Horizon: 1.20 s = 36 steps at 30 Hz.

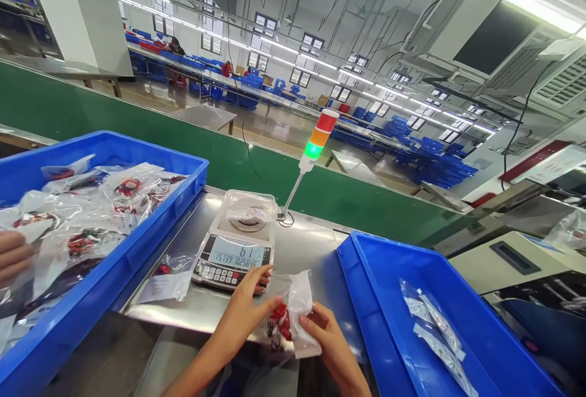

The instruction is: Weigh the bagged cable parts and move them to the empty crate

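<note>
**A clear bag [300, 305] of red parts, gripped in both hands**

The left hand [245, 305] grasps the bag's left side, fingers curled around it. The right hand [326, 339] pinches its right edge. The bag is crumpled, with red parts [278, 320] bunched low inside, between the hands, over the steel table [304, 250].

Just ahead of the hands, a digital scale [233, 259] carries a second bag [249, 206] on its pan. Left of them, a blue crate [151, 226] is piled with filled bags; another hand [13, 256] is at its far side. To the right, a blue tray [366, 299] holds small clear packets [433, 336].
</note>
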Each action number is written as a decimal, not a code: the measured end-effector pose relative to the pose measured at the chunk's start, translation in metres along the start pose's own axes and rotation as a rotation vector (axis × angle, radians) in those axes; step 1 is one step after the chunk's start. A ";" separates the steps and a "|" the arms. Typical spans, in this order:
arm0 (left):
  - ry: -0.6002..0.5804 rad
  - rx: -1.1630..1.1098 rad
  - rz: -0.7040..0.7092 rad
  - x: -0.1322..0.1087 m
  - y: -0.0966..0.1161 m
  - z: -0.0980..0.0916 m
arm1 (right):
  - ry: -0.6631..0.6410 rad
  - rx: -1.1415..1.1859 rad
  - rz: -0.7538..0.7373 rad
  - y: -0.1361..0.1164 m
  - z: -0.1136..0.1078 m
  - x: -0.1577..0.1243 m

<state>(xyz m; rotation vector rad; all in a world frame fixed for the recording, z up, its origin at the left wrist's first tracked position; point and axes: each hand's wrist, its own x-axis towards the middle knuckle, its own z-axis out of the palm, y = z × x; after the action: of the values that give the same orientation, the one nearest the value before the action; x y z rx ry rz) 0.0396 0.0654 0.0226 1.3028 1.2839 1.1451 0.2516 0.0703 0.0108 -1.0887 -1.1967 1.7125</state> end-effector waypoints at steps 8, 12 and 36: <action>-0.043 -0.139 -0.065 0.019 0.002 -0.015 | 0.044 -0.135 -0.080 0.008 -0.004 0.019; 0.098 -0.026 0.018 0.016 0.012 -0.011 | 0.307 -0.279 -0.166 0.011 0.000 0.024; 1.043 0.408 0.220 0.122 0.105 -0.153 | 0.561 -1.088 -1.042 -0.120 0.055 0.164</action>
<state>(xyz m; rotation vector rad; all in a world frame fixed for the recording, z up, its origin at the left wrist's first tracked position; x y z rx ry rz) -0.0988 0.1887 0.1452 1.1494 2.2475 1.9132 0.1581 0.2353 0.1015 -1.0514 -1.8368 -0.1175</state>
